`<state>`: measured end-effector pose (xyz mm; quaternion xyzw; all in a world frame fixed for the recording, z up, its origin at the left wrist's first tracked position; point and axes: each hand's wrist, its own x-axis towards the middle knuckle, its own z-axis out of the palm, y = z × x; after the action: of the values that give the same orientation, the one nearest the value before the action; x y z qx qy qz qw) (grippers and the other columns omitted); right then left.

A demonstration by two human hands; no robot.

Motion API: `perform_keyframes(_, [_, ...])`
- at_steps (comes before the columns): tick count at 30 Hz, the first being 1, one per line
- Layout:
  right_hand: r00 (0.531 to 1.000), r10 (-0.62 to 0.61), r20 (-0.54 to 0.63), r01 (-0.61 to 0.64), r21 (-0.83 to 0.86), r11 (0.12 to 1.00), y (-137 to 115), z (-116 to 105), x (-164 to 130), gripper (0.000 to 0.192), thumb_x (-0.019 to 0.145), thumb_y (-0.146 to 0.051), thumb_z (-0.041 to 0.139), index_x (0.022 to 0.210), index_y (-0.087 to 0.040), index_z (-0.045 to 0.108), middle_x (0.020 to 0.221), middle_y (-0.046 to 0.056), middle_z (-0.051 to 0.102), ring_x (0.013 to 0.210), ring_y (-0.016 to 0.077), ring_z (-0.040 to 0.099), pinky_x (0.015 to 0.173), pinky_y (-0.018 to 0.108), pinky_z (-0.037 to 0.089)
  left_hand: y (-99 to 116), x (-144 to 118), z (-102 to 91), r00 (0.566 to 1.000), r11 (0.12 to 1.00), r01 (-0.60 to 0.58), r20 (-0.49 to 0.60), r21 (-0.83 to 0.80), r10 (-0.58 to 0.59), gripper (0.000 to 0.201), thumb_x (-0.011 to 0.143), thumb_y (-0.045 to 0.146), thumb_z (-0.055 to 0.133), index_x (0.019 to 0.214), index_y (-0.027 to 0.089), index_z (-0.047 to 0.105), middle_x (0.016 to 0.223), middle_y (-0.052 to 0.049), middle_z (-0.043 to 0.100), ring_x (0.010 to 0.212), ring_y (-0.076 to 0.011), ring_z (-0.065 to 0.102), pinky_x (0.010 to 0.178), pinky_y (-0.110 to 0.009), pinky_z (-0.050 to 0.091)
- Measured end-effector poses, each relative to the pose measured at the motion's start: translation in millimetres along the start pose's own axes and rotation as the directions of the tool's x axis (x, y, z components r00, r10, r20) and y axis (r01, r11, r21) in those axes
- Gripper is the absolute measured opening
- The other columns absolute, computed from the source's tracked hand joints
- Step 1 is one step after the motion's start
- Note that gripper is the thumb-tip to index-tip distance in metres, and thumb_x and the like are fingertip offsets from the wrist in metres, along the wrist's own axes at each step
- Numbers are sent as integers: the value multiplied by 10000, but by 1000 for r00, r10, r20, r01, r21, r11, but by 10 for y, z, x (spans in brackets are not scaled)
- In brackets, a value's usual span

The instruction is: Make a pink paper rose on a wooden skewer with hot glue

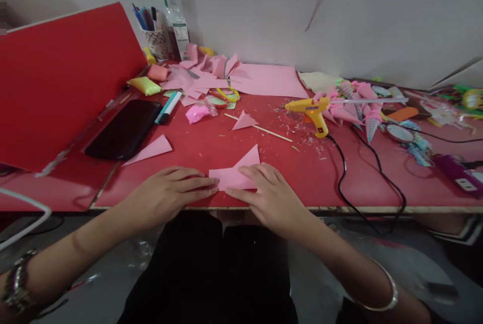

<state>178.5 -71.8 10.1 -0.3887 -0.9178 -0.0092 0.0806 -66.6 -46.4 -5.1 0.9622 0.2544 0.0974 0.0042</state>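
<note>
**Me:** Pressing down on the pink paper piece [237,175] right at the near edge of the red table [324,183]. My left hand [168,195] lies flat, fingers stretched out to the right, fingertips [211,185] touching the paper's left edge. My right hand [269,195] covers the lower right part, fingers spread and resting on top. Neither hand is gripping; both are open and pinning the sheet down.

**Partner:** So which step is that?

**Me:** Looks to me like a fold being flattened. A pointed flap sticks up and away from my right fingers, so I judge the crease runs just under them. The next move probably calls for a firm, even slide along that crease while the left hand stops the paper from slipping.

**Partner:** And beyond your hands?

**Me:** A loose pink triangle [149,150] sits to the left, near a black phone [124,129]. Further out, another small pink triangle [244,120] lies on a thin wooden stick [271,133]. To the right, a yellow glue gun [311,111] stands with its black cord [341,173] trailing off the table edge, beside a heap of pink paper cones [354,102]. At the back, pink offcuts [204,75], a full pink sheet [266,80], scissors [222,96] and a cup of pens [154,32] by the wall.
</note>
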Motion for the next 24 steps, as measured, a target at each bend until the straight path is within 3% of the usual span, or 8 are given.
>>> perform_keyframes(9, [992,127,5,-127,82,989,188,-63,-246,397,770,-94,447,1063,-323,585,1170,66,470,1073,226,394,882,414,373,-50,-23,-4,994,997,-74,-82,-13,73,411,794,98,358,1162,213,500,1094,1,617,992,-136,544,857,-286,427])
perform_keyframes(16, [984,180,-20,-176,121,977,233,-105,-365,392,760,-85,425,1040,-289,607,1172,76,485,1080,219,430,869,414,411,-52,-23,-11,1000,992,4,13,-123,-2,453,783,99,339,1179,262,486,1131,5,594,1038,-131,529,896,-305,427])
perform_keyframes(24, [979,196,-52,-183,181,966,309,-168,-425,296,803,-134,385,975,-209,614,1103,97,521,1019,201,490,835,383,438,-45,-29,10,1000,995,-10,-2,-104,10,457,781,93,332,1186,240,484,1138,0,589,1043,-139,524,899,-305,432])
